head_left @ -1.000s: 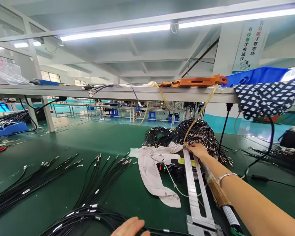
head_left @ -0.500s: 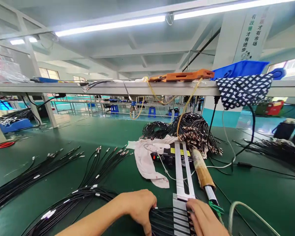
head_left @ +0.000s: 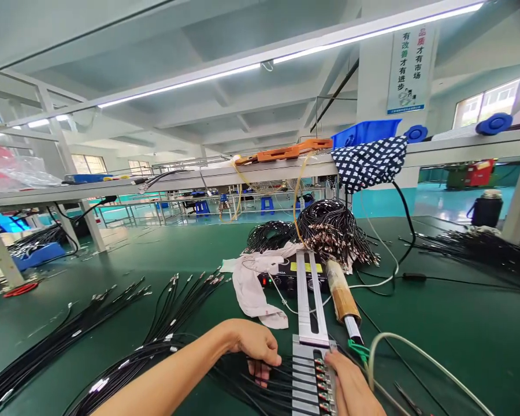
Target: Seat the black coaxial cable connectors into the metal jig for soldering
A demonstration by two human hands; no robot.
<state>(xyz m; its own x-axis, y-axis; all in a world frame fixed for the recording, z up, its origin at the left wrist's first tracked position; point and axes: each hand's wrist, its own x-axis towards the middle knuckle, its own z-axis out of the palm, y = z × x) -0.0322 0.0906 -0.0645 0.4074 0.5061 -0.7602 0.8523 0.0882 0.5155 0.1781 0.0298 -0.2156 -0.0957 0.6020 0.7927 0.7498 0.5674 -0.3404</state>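
My left hand (head_left: 257, 349) is closed, thumb and fingers curled around black cables (head_left: 242, 384) left of a slotted metal fixture (head_left: 301, 370). Several of these cables lie side by side across the fixture's slots, their metal connector ends (head_left: 323, 384) lined up along its right side. Against that right edge, my right hand (head_left: 355, 381) grips the fixture, its fingertips near the top corner; the undersides of its fingers are hidden. A long slotted metal bar (head_left: 302, 300) extends from the fixture toward a black control box (head_left: 288, 271).
Bundles of black cables (head_left: 47, 346) lie left, and a coiled cable heap (head_left: 329, 225) sits behind the box. A white cloth (head_left: 251, 289) drapes beside it. Right of the bar are a tape-wrapped tool (head_left: 342, 294), a pale hose (head_left: 385, 338) and tweezers (head_left: 409, 398). An overhead shelf (head_left: 177, 180) crosses behind.
My left hand has curled its fingers around the cables. My right hand has shifted off the connector ends to the fixture's edge, exposing them. The camera view has turned to the right.
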